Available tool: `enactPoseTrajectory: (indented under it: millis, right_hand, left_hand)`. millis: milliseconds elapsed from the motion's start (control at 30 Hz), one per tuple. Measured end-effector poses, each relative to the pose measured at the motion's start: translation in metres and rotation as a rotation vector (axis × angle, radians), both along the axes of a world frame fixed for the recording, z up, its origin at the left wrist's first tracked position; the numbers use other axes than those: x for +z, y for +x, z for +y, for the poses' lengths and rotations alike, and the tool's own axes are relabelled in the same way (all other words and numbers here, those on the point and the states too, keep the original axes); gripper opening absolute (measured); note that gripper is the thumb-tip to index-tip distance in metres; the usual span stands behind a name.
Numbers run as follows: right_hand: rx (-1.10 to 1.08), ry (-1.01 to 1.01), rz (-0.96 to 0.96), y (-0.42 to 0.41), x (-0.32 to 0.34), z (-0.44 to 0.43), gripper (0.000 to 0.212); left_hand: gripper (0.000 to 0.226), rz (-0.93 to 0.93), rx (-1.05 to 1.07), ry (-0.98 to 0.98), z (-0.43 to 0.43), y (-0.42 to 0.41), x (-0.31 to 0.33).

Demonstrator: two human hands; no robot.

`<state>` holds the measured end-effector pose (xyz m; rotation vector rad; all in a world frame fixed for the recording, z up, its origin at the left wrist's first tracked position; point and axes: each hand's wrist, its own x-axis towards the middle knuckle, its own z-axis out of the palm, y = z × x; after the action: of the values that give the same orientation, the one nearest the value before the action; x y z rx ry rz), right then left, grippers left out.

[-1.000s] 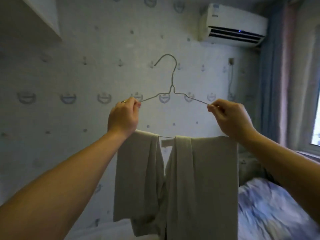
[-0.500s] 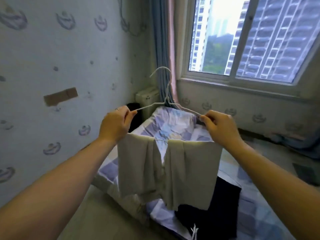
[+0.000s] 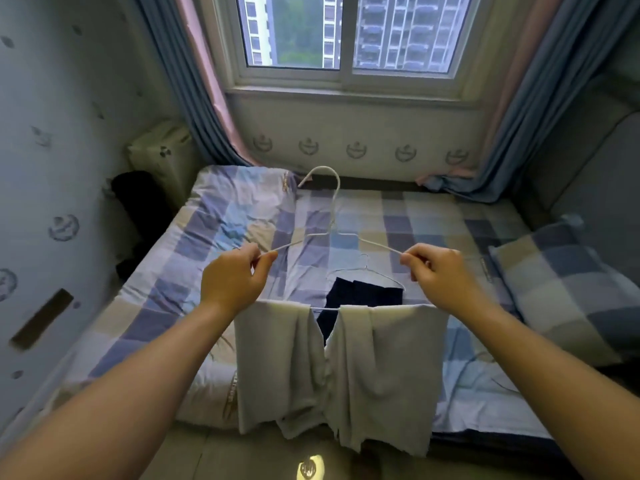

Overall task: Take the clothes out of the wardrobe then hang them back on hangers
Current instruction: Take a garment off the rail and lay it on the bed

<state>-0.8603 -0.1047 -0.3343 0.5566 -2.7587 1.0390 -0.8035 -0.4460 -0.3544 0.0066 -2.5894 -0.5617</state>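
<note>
A white wire hanger [image 3: 333, 216] is held up in front of me over the bed. My left hand [image 3: 232, 280] pinches its left shoulder and my right hand [image 3: 437, 273] pinches its right shoulder. A pair of light grey trousers [image 3: 346, 368] is folded over the hanger's bottom bar and hangs down in two halves. Behind it, a dark navy garment [image 3: 363, 296] lies on the bed on a second wire hanger [image 3: 365, 270]. The wardrobe is out of view.
The bed [image 3: 221, 216] with a blue checked sheet fills the middle, a checked pillow [image 3: 568, 289] at its right. A window [image 3: 346, 32] with blue and pink curtains [image 3: 194, 81] is beyond. A wall runs along the left with a dark object [image 3: 138, 199] beside it.
My view has swung right and downward, from the wall and air conditioner to the window and bed. Both hands kept their grip on the hanger, which now hangs lower above the bed.
</note>
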Motion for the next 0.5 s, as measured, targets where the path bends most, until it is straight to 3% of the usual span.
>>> enactPoseTrajectory:
  millis: [200,500]
  right_hand:
    - [-0.026,0.008,-0.098,-0.055,-0.043,0.026,0.019]
    - [-0.013,0.072,-0.393,-0.158,-0.143,0.053,0.024]
  left_hand:
    - [0.046,-0.147,0.009,-0.004,0.02,-0.068,-0.046]
    - [0.043,-0.418,0.105,0.036,0.057,-0.151,-0.131]
